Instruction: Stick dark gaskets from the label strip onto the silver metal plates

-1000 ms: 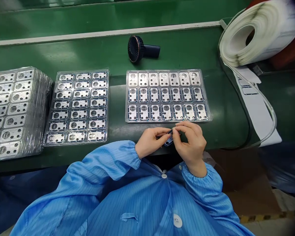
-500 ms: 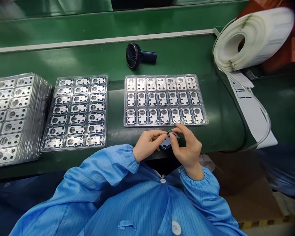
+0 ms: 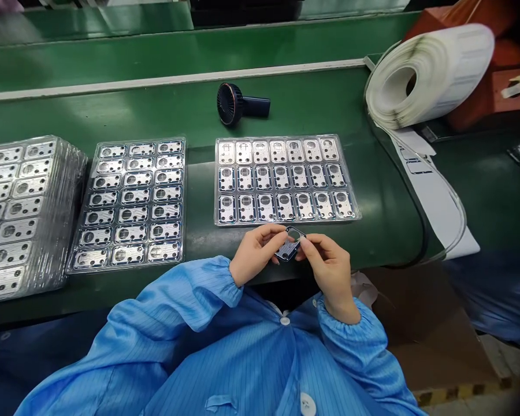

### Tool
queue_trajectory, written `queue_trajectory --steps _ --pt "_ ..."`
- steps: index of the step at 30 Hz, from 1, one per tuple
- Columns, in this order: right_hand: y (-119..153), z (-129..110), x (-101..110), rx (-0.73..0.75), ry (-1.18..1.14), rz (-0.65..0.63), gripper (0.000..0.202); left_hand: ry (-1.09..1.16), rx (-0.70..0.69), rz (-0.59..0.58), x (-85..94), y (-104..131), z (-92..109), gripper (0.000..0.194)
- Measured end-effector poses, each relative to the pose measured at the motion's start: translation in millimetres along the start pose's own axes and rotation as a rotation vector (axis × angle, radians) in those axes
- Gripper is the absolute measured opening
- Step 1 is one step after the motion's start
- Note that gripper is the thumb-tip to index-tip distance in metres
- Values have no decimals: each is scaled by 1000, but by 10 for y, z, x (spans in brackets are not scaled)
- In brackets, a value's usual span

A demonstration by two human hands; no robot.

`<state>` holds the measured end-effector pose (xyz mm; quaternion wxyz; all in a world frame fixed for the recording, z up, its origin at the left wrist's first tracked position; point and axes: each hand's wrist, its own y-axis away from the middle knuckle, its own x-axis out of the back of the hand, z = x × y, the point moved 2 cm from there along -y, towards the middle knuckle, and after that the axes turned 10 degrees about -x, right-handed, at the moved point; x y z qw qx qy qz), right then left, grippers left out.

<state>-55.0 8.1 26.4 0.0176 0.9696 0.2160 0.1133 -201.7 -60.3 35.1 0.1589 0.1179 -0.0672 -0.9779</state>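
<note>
A small metal plate with a dark edge [image 3: 288,249] is held between both hands, just in front of the right-hand tray [image 3: 286,162]. My left hand [image 3: 259,249] pinches its left side with thumb and fingers. At its right side my right hand [image 3: 328,261] is closed, the thumb on the plate's upper right edge. That tray holds rows of similar metal plates. Farther left lies a second filled tray [image 3: 127,205], and beside it rises a stack of filled clear trays [image 3: 30,214].
Behind the right-hand tray lies a small dark fan [image 3: 242,105]. A large roll of white film [image 3: 429,78] stands at the back right, with a strip [image 3: 437,202] and cables running down towards the bench's front edge. A brown box [image 3: 424,323] is below the bench.
My right index finger has come down from its raised position to the plate. The plate's ring-like upper end now shows more between my hands. The view has shifted slightly.
</note>
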Motion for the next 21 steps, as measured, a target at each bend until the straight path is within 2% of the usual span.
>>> queue_trajectory --steps 3,8,13,16,21 --pt "10 -10 -6 24 13 -28 21 -23 20 -5 -1 6 21 45" --pt "44 -63 5 78 69 -101 23 16 -83 1 -22 -2 14 41" --pt "43 -115 25 178 158 -147 25 84 -84 17 -69 28 -25 53" --pt "-27 -71 20 152 193 -132 25 116 -69 25 -41 28 -46 58" --pt "-99 64 -17 114 216 -116 32 143 -110 11 -4 -72 -261 62"
